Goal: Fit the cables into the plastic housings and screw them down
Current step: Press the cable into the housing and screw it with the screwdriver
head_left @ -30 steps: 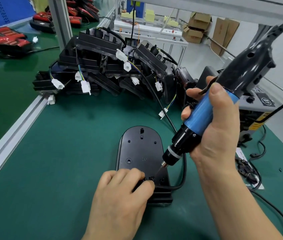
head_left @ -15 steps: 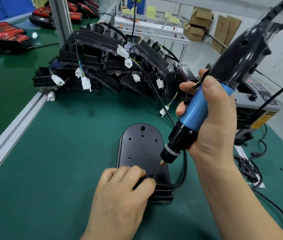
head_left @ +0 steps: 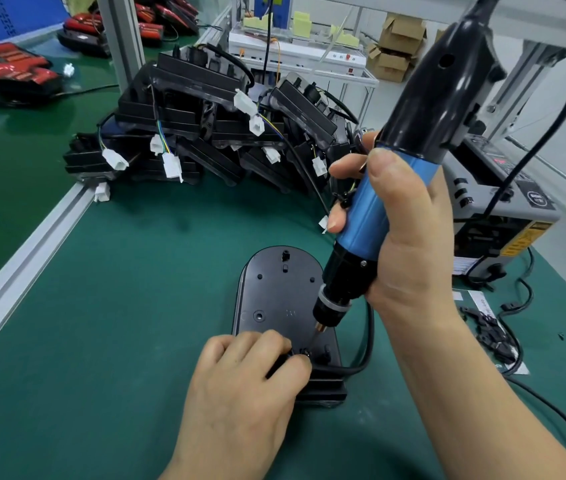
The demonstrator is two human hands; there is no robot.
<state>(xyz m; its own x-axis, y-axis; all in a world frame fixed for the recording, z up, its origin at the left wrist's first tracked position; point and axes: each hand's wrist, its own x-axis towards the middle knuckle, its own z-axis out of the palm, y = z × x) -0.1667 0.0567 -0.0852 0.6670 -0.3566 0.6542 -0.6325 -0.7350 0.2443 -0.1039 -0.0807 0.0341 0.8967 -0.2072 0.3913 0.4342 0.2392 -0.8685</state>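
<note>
A black plastic housing (head_left: 276, 292) lies flat on the green mat in front of me. My left hand (head_left: 240, 382) rests on its near end, fingers curled, thumb and forefinger pinching a small clamp or screw at the cable entry. A black cable (head_left: 366, 344) loops out of the housing's right side. My right hand (head_left: 409, 237) grips a blue and black electric screwdriver (head_left: 388, 188), tilted, with its bit tip (head_left: 314, 337) pointing down at the spot beside my left fingertips.
A heap of black housings with white connectors (head_left: 205, 133) lies behind. A grey screw feeder box (head_left: 503, 209) stands at the right, small black parts (head_left: 489, 334) near it. An aluminium rail (head_left: 32, 244) borders the mat at the left. Red units (head_left: 8, 67) lie far left.
The screwdriver has tilted more upright and its bit has come down closer to the screw spot. My left hand has stayed on the housing.
</note>
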